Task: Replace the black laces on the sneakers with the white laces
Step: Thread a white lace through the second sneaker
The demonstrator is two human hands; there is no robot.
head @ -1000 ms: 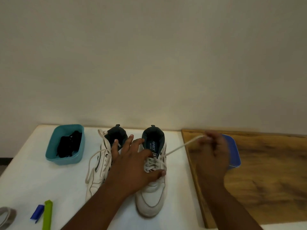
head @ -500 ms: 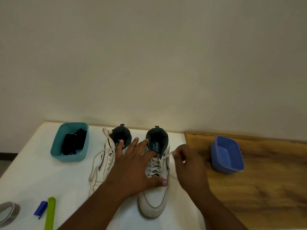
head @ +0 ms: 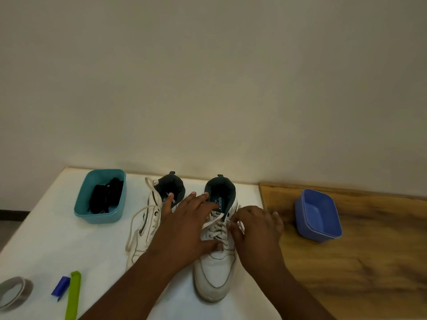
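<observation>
On the white table (head: 46, 227), two white sneakers stand side by side, toes toward the camera. Right sneaker (head: 215, 273) already threaded with white lace (head: 216, 229); left sneaker (head: 147, 227) also has a white lace, loose ends trailing off its left side. Left hand (head: 184, 232) lies flat across both sneakers, fingers spread and straight, thumb pressing the right sneaker's lower lacing, fingertips reaching the dark collars. Right hand (head: 256, 229) sits just beside the right sneaker's upper eyelets, fingers curled, pinching the white lace near the tongue. Black laces (head: 105, 198) piled in a teal bin (head: 99, 215) at the table's back left. Empty-looking blue bin (head: 318, 227) on the wooden board (head: 358, 262) to the right, well apart from the sneakers. Near front left edge: tape roll (head: 13, 294), green strip (head: 74, 294), small blue piece (head: 60, 288). Plain beige wall (head: 208, 77) behind. Both forearms come in from the bottom edge, angled toward the sneakers.
</observation>
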